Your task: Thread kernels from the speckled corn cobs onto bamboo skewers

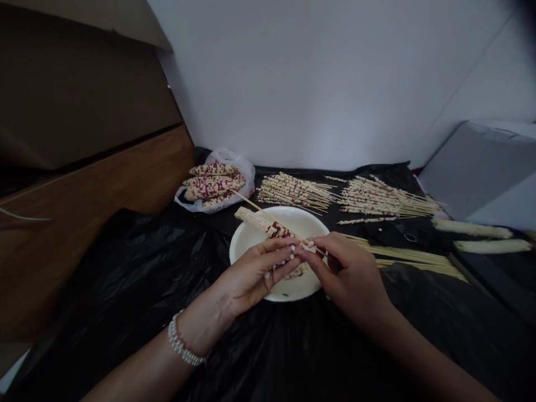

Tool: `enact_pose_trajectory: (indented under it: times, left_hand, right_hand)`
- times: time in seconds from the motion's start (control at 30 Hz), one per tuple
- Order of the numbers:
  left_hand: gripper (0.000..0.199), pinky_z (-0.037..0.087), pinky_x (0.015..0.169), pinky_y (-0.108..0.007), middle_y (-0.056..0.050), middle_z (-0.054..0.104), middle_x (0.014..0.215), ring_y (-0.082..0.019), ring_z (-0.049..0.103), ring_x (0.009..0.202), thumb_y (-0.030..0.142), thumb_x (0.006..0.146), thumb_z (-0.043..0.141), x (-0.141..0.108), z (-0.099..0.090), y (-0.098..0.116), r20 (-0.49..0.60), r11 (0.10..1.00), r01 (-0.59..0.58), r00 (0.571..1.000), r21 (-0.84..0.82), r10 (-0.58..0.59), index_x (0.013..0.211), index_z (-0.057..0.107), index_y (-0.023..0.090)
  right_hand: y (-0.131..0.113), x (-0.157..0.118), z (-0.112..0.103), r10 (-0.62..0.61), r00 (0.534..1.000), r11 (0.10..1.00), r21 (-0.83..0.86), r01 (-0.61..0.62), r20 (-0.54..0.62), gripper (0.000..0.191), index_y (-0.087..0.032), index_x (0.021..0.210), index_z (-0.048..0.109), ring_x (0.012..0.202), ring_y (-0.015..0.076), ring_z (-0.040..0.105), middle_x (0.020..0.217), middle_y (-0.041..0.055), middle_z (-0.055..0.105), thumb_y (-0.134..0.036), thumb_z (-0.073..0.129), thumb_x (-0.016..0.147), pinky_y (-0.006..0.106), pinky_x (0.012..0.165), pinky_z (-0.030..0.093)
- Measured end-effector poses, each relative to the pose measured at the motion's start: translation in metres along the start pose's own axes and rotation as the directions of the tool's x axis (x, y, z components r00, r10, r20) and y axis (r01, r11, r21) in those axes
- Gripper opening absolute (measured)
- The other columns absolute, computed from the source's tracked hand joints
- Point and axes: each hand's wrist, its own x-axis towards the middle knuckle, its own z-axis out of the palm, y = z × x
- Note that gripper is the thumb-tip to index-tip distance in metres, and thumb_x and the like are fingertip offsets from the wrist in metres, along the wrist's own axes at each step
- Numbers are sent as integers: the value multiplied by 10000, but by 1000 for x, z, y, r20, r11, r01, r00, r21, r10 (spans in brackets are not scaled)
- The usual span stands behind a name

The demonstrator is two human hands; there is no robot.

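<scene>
Over a white bowl [243, 241], my two hands meet around a thin wooden skewer [250, 201] that slants from upper left to lower right. My left hand [259, 273] is turned partly palm up, with loose pale corn kernels [267, 274] on its fingers; its thumb and fingertips close at the skewer. My right hand [349, 268] pinches near the skewer's lower end, where a few kernels show. Behind my left fingers lies a partly stripped corn cob [254, 219] with red and cream kernels left on it; whether the left hand touches it, I cannot tell.
A plastic bag [248, 173] of speckled corn cobs [215, 187] stands at back left. Two piles of kernel-threaded skewers [288, 191] lie behind the bowl. Bare skewers [412, 255] and stripped cobs [492, 245] are at right. Black plastic sheeting [146, 262] covers the surface before a white wall.
</scene>
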Motion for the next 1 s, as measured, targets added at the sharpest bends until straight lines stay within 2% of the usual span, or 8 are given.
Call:
enact_pose_trajectory:
  times: [0.1, 0.2, 0.27, 0.4, 0.5, 0.8, 1.0]
  left_hand:
    - [158, 568, 742, -156, -100, 732, 887, -118, 705, 789, 7, 817, 614, 3, -4, 14, -89, 999, -13, 996, -52, 8, 922, 716, 67]
    - [143, 566, 651, -123, -111, 717, 866, -113, 702, 754, 33, 861, 564, 5, -10, 28, -93, 989, -36, 995, -142, 23, 913, 697, 46]
    - [164, 567, 642, -122, -116, 710, 868, -110, 699, 747, 33, 882, 527, 6, -14, 35, -83, 979, -63, 995, -196, 48, 920, 686, 43]
    - [196, 564, 627, -117, -103, 707, 844, -101, 696, 716, 7, 886, 496, 7, -20, 42, -106, 953, -130, 989, -273, 104, 891, 685, 59]
    - [195, 574, 644, -131, -83, 714, 860, -96, 698, 711, 7, 875, 519, 9, -23, 44, -128, 933, -183, 980, -311, 150, 909, 693, 89]
    - [227, 571, 697, -138, -77, 715, 924, -89, 689, 766, 59, 910, 493, 14, -34, 49, -132, 844, -243, 970, -479, 205, 1034, 676, 112]
    - [288, 569, 684, -131, -68, 712, 919, -87, 690, 769, 54, 910, 490, 14, -33, 50, -148, 839, -243, 970, -487, 195, 1140, 646, 132]
  right_hand:
    - [7, 1, 0, 15, 1000, 1000, -9, -15, -1, 190, -192, 973, 677, 751, 154, 649, 858, 41, 708, -299, 532, 912, 282, 678, 507]
    - [15, -1, 3, 1, 1000, 998, -67, -3, -23, 251, -179, 1070, 661, 894, 189, 683, 1015, 79, 730, -274, 471, 938, 328, 778, 529]
    - [19, -3, 6, -50, 998, 988, -150, 43, -39, 261, -165, 1093, 659, 921, 198, 688, 1042, 89, 730, -261, 470, 941, 342, 803, 534]
    - [26, -7, 10, -211, 976, 929, -323, 182, -56, 258, -129, 1111, 662, 887, 205, 698, 1034, 105, 731, -222, 508, 925, 338, 771, 546]
    - [28, -8, 10, -262, 964, 894, -387, 226, -43, 265, -131, 1122, 667, 820, 210, 703, 993, 105, 733, -207, 514, 919, 348, 726, 549]
    - [33, -10, 11, -311, 950, 862, -431, 265, -39, 270, -129, 1142, 658, 725, 183, 687, 977, 96, 729, -190, 525, 914, 322, 641, 518]
    - [33, -11, 11, -306, 951, 865, -430, 259, -42, 262, -134, 1132, 660, 714, 175, 683, 982, 93, 731, -193, 521, 917, 307, 608, 500]
